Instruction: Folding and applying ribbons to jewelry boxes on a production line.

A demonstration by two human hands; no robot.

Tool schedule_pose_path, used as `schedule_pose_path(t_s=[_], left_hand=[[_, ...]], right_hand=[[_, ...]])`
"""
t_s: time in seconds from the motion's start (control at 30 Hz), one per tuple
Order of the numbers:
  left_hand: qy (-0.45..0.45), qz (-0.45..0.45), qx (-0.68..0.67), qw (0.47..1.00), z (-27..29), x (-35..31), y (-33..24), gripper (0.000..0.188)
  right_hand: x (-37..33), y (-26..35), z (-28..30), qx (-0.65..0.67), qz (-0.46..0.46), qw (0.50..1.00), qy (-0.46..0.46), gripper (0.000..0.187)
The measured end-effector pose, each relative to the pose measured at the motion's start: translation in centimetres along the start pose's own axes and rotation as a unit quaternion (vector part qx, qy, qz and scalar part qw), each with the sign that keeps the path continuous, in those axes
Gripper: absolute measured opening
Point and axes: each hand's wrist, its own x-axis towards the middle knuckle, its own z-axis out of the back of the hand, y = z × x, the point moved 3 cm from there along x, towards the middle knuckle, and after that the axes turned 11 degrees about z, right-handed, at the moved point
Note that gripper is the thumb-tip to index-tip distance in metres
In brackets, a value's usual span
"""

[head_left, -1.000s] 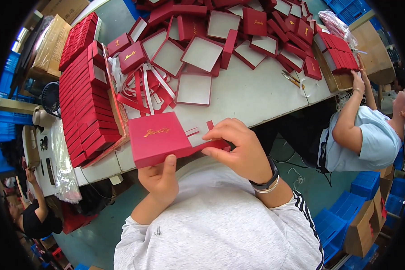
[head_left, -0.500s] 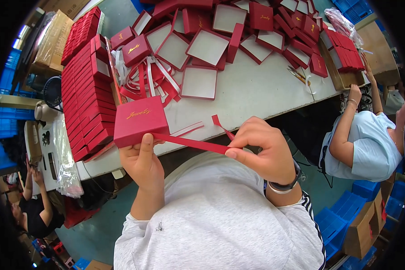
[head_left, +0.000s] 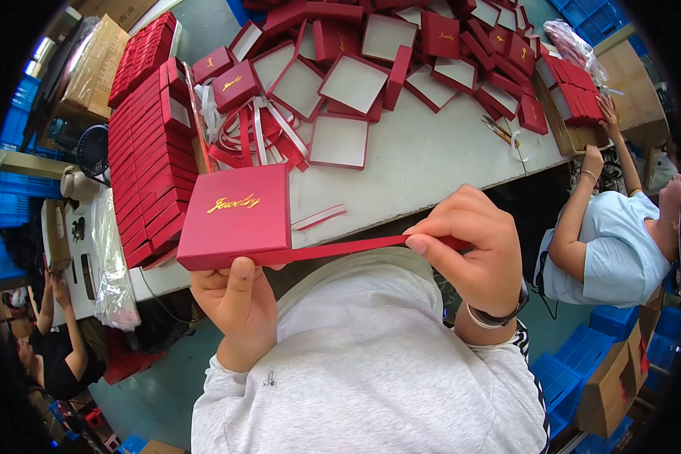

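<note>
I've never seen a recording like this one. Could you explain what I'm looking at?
There is no machine here: a person works with two bare hands. A wide fisheye camera on that person's head looks down, so straight edges bend towards the dark rim.

The left hand holds a red box with gold lettering. The right hand pinches a red ribbon stretching from the box's near edge.

On the pale table lie loose red and white ribbons, a heap of red box parts, scissors and, at left, stacked red boxes.
</note>
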Motion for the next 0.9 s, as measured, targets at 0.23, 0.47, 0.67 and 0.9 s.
schedule_pose_path(t_s=[0.23, 0.47, 0.67, 0.9], left_hand=[[-0.011, -0.001, 0.014, 1.000, 0.5, 0.1, 0.8, 0.021], [-0.039, 0.003, 0.002, 0.999, 0.4, 0.4, 1.2, 0.017], [-0.050, 0.003, 0.000, 0.999, 0.6, 0.3, 1.5, 0.016], [-0.036, 0.010, 0.008, 0.999, 0.1, 0.1, 1.4, 0.018]], right_hand=[[-0.2, -1.8, -1.1, 0.018, -0.031, 0.999, -0.002, 0.007], [0.0, -2.1, -1.3, 0.024, -0.058, 0.998, 0.012, 0.007], [-0.3, -1.3, -0.9, 0.008, -0.026, 1.000, 0.002, 0.007], [-0.1, -3.0, -1.3, 0.008, -0.041, 0.999, 0.008, 0.008]])
